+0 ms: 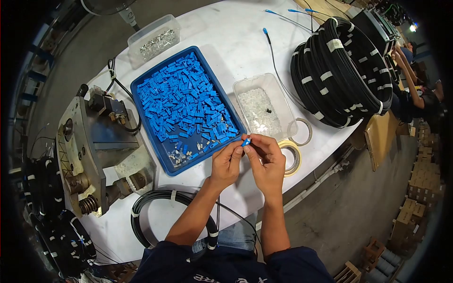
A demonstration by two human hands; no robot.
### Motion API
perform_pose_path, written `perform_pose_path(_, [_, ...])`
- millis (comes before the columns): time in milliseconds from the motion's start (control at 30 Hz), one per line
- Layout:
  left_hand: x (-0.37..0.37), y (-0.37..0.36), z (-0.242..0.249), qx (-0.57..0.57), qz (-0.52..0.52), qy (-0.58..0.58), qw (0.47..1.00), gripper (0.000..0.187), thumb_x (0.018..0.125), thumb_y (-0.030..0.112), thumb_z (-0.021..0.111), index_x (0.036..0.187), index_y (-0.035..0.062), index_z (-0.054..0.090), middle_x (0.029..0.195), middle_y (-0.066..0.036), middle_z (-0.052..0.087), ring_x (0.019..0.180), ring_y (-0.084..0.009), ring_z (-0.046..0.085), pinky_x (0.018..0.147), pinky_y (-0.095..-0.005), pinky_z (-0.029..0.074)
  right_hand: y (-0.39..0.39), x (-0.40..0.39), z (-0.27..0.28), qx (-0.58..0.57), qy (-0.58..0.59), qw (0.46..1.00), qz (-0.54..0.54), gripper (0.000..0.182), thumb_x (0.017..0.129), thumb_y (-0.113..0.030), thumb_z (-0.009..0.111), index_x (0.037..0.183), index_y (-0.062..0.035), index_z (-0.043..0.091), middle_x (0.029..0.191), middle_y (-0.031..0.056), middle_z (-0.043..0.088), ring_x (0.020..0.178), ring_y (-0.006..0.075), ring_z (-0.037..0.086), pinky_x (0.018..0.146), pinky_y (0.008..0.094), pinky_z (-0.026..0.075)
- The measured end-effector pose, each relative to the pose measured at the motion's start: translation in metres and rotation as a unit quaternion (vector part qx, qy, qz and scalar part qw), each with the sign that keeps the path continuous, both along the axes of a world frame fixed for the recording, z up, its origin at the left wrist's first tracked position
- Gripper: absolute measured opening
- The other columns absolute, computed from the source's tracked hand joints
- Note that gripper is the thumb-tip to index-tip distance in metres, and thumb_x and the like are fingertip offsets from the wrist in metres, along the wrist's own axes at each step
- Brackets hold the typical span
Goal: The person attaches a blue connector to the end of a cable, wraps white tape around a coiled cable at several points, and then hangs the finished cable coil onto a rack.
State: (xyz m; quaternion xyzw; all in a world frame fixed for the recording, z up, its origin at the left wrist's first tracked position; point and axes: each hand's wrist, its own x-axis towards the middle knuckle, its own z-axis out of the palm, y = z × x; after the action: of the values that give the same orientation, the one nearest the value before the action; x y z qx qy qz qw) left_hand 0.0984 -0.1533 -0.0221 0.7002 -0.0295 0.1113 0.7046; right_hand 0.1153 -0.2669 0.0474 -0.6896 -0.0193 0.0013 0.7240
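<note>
A small blue plastic connector piece is pinched between my fingertips, above the right front edge of the blue tray. My left hand is closed, its thumb and forefinger at the left side of the piece. My right hand grips the same piece with thumb and fingers from the right. The blue tray beside my hands holds a heap of similar blue connector pieces and a few small pale parts. Under my left forearm lies a coil of black cable, partly hidden by the arm.
A clear box holds small transparent parts; another holds metal parts. Tape rolls lie at the right edge. A metal press stands left, a stack of black cable coils right. Another person's arm shows far right.
</note>
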Motion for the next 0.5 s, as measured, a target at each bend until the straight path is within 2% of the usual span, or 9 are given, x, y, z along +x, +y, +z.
perform_pose_path(67, [0.0,-0.001,0.003,-0.024,0.002,-0.003,1.0,0.027,0.104,0.013,0.047,0.117,-0.0057,0.062,0.083,-0.003,0.064,0.068,-0.0048,0.054,0.06,-0.0198,0.044,0.003,-0.002,-0.001,-0.01,-0.001,1.0,-0.008,0.028,0.09,0.004,0.065,0.116,0.0059,0.058,0.11,0.0182,0.07,0.103,0.0202,0.067,0.091,0.0304,0.054])
perform_pose_path(100, [-0.001,-0.001,0.006,-0.024,0.001,-0.003,1.0,0.027,0.104,0.013,0.047,0.117,-0.0057,0.062,0.083,-0.003,0.064,0.068,-0.0048,0.054,0.06,-0.0198,0.044,0.004,-0.003,-0.001,-0.008,0.0,1.0,-0.005,0.027,0.09,0.004,0.065,0.116,0.0056,0.059,0.11,0.0181,0.069,0.103,0.0204,0.068,0.091,0.0304,0.055])
perform_pose_path(167, [-0.002,-0.001,0.013,-0.042,0.007,0.002,0.999,0.028,0.105,0.016,0.046,0.117,-0.0048,0.062,0.073,0.003,0.055,0.061,-0.0023,0.043,0.053,-0.0199,0.036,0.003,-0.004,-0.001,-0.008,0.002,1.0,-0.001,0.027,0.09,0.004,0.065,0.116,0.0052,0.059,0.11,0.0179,0.069,0.103,0.0205,0.068,0.09,0.0303,0.055])
perform_pose_path(200, [-0.003,0.0,0.012,-0.043,0.008,0.003,0.999,0.028,0.105,0.016,0.046,0.117,-0.0048,0.062,0.073,0.003,0.055,0.061,-0.0023,0.043,0.053,-0.0199,0.036,0.003,-0.003,-0.001,-0.023,0.005,1.0,0.007,0.027,0.09,0.003,0.065,0.116,0.0051,0.06,0.11,0.0178,0.069,0.103,0.0208,0.068,0.09,0.0304,0.055])
perform_pose_path(267, [-0.004,0.002,0.008,-0.059,0.009,0.035,0.998,0.023,0.102,0.009,0.051,0.112,-0.0073,0.063,0.085,-0.006,0.067,0.07,-0.0083,0.056,0.061,-0.024,0.047,0.001,-0.003,-0.002,-0.04,0.009,0.999,0.018,0.027,0.09,0.003,0.066,0.116,0.0049,0.06,0.11,0.0176,0.069,0.103,0.021,0.068,0.09,0.0306,0.055])
perform_pose_path(367, [-0.007,0.006,0.001,-0.052,-0.01,0.077,0.996,0.024,0.102,0.01,0.051,0.113,-0.0078,0.063,0.088,-0.006,0.067,0.07,-0.0081,0.056,0.061,-0.0232,0.048,0.0,-0.002,-0.007,-0.033,0.003,0.999,0.028,0.027,0.09,0.003,0.066,0.116,0.0052,0.06,0.11,0.0172,0.069,0.103,0.0209,0.068,0.09,0.0308,0.055])
perform_pose_path(500, [-0.004,0.002,0.006,-0.061,0.01,0.054,0.997,0.025,0.102,0.011,0.052,0.114,-0.0079,0.063,0.087,-0.006,0.067,0.071,-0.0083,0.056,0.062,-0.0235,0.048,-0.003,0.0,-0.011,-0.015,0.014,0.999,0.034,0.027,0.09,0.003,0.066,0.116,0.0053,0.06,0.11,0.0166,0.069,0.102,0.0205,0.068,0.09,0.0308,0.055])
